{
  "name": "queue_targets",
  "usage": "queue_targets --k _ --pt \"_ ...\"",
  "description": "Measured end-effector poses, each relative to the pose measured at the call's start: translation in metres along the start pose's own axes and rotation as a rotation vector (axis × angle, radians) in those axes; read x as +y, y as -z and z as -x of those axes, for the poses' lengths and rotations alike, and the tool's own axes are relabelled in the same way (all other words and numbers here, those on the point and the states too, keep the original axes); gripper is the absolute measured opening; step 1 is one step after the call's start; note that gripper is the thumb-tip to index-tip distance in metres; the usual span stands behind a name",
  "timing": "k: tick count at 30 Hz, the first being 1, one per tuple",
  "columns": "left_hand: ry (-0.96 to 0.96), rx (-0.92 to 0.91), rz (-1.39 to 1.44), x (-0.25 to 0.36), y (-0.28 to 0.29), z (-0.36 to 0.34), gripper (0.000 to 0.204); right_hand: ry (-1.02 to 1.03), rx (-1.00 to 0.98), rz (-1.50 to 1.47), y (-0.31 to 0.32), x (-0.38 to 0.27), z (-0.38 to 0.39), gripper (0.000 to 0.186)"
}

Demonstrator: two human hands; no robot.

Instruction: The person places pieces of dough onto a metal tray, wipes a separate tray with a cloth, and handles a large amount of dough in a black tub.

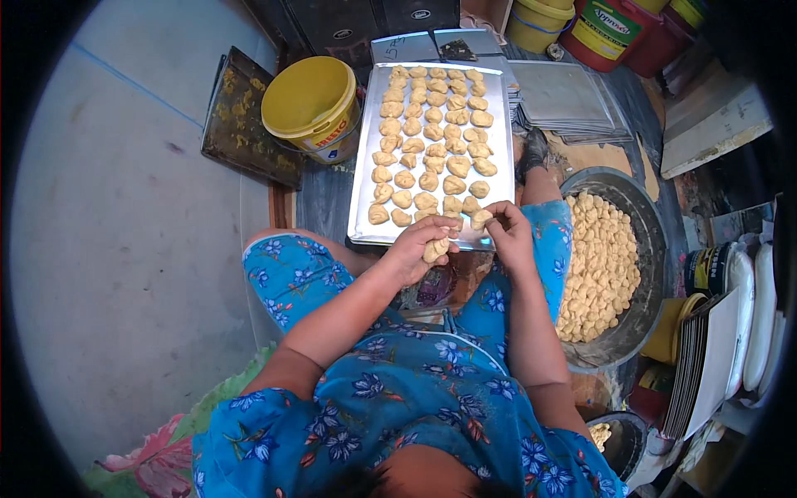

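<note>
My left hand (417,252) is closed around a lump of pale yellow dough (436,250), just off the near edge of a silver baking tray (363,187). With its thumb and fingers my right hand (512,236) pinches a smaller dough piece (481,218) over the tray's near right corner. Both hands are close together, their fingertips almost meeting. Rough rows of dough pieces (432,132) cover most of the tray. To the right, a large dark round basin (652,241) holds a heap of many small dough pieces (602,266).
A yellow bucket (303,104) stands left of the tray, beside a stained dark tray (249,116) leaning upright. Stacked flat trays (569,95) lie at the back right, with red and yellow tubs (610,33) behind. A smaller dark bowl (635,452) sits at the lower right.
</note>
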State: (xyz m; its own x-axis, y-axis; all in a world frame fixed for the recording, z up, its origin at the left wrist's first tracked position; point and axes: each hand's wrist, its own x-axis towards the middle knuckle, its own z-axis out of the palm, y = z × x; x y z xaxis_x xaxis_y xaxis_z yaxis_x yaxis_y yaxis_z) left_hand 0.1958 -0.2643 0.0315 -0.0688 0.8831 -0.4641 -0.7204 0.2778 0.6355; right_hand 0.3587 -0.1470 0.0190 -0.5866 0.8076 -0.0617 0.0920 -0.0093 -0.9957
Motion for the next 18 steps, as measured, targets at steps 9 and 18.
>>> queue_targets --k 9,18 --pt "-0.808 0.064 -1.376 0.008 -0.001 -0.017 0.014 0.25 0.015 0.829 -0.002 -0.002 0.0 0.02" --pt "-0.6 0.108 -2.009 0.03 -0.033 -0.069 0.012 0.082 -0.036 0.646 0.0 -0.005 -0.002 0.018"
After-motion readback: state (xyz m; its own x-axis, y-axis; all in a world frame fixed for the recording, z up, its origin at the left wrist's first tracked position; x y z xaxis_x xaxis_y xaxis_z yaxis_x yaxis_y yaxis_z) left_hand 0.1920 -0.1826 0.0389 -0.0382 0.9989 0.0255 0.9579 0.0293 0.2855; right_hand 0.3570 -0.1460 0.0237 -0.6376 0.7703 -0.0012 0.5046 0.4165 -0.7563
